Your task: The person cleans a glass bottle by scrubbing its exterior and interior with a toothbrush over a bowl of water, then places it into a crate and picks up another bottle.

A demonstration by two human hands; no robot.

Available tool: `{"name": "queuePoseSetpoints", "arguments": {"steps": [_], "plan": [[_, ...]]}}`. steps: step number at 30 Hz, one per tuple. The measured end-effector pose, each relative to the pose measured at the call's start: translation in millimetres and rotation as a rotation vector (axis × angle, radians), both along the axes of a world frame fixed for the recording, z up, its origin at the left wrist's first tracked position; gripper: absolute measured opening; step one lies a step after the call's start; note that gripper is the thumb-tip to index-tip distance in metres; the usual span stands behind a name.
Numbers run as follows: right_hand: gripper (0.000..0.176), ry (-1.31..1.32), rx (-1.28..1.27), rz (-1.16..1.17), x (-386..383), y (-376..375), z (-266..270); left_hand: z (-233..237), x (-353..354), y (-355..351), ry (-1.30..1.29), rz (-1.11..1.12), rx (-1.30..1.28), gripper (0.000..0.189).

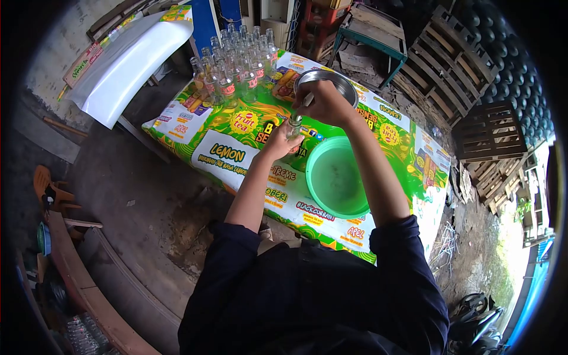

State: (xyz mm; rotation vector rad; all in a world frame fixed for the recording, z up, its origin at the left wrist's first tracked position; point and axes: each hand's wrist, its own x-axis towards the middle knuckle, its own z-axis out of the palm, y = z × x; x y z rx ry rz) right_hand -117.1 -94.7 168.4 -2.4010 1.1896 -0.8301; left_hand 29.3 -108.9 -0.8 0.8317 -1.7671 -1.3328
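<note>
My left hand [284, 142] is wrapped around a clear glass bottle [294, 120], held upright above the table with its neck pointing away from me. Just over the bottle's mouth, my right hand [326, 102] is closed, fingers pinched downward. A small pale, shiny piece shows at those fingers, but I cannot make out what it is. Behind the right hand stands a round metal bowl [349, 89], partly covered by the hand. Nearer to me, right of the left hand, sits a green plastic basin [312, 192] of cloudy water, its right edge behind my right forearm.
Several glass bottles with red labels [228, 89] stand grouped at the table's far left. A colourful printed cover lies over the table [228, 151]. Beyond are a worn small table [373, 29], wooden pallets [447, 56] and stacked bottles [503, 53]. A white curved panel [133, 56] is at left.
</note>
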Motion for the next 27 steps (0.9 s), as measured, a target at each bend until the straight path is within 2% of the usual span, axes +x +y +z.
{"name": "queuePoseSetpoints", "arguments": {"steps": [1,4,5,6,7,10,11,14,15,16,19,22,23,24,26,27], "plan": [[0.019,-0.022,0.023,-0.040,1,6,15,-7,-3,-3,-0.006,0.077,-0.231,0.036],[0.019,-0.151,0.081,-0.094,1,16,31,-17,0,-12,0.096,-0.078,0.244,0.038],[0.019,-0.152,0.080,-0.092,1,11,22,-28,-2,-18,0.004,-0.009,0.075,0.040],[0.018,-0.156,0.087,-0.091,2,9,8,-30,-3,-17,-0.005,-0.010,0.067,0.041],[0.025,-0.067,0.077,-0.094,7,10,-2,-30,-2,-17,-0.018,-0.012,0.055,0.042],[0.035,-0.341,0.049,-0.104,9,10,-5,-30,-4,-28,-0.032,0.008,0.039,0.045],[0.041,-0.330,0.005,-0.099,7,7,0,-32,-6,-30,-0.032,0.018,0.045,0.046],[0.026,-0.186,-0.135,-0.174,8,-4,33,0,-11,-18,-0.222,0.079,-0.120,0.044],[0.023,-0.083,-0.249,-0.220,7,-10,35,-12,-15,-25,-0.183,0.107,-0.132,0.041],[0.024,-0.106,-0.292,-0.257,3,-15,34,-17,-19,-32,-0.144,0.135,-0.143,0.038],[0.028,-0.235,-0.444,-0.375,-5,-28,41,-20,-26,-45,-0.275,0.123,-0.151,0.033],[0.026,-0.341,-0.589,-0.465,-15,-30,78,-20,-43,-54,-0.191,0.035,-0.072,0.033],[0.030,-0.352,-0.664,-0.485,-23,-28,84,-20,-48,-55,-0.228,0.067,-0.103,0.031],[0.026,-0.441,-0.702,-0.527,-26,-16,90,-17,-51,-53,-0.253,0.079,-0.120,0.028],[0.027,-0.396,-0.703,-0.613,-53,10,73,-11,-54,-51,-0.300,0.109,-0.159,0.022],[0.029,-0.594,-0.633,-0.600,-70,22,51,-8,-53,-50,-0.282,0.080,-0.128,0.022]]}}
